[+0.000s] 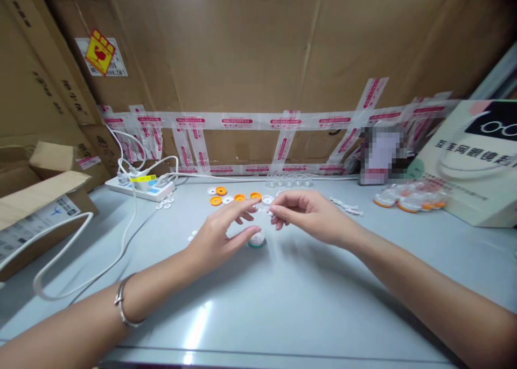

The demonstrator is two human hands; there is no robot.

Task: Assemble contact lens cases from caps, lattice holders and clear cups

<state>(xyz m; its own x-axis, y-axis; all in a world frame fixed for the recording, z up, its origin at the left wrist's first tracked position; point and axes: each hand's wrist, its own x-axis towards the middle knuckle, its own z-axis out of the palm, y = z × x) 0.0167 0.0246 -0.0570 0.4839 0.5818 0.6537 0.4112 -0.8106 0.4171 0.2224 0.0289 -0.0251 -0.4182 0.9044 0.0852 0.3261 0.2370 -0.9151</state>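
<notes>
tabletop [299, 304]: widest room between forearms and front edge [283, 352]; cardboard wall [242, 51] closes the back. left hand [218, 234]: thumb and fingers apart, near round green-based case [257, 239] on tabletop. right hand [311, 214]: thumb and fingertips pinched on small pale piece [270, 211], blurred. orange and white rings [215, 201]: just beyond. flanking: power strip [115, 185], looped cable [131, 223], bagged cases [412, 196], printed box [470, 191].

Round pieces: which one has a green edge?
The white piece at the left hand, by its thumb tip; only this edge is green, others look orange, white or clear.
</notes>
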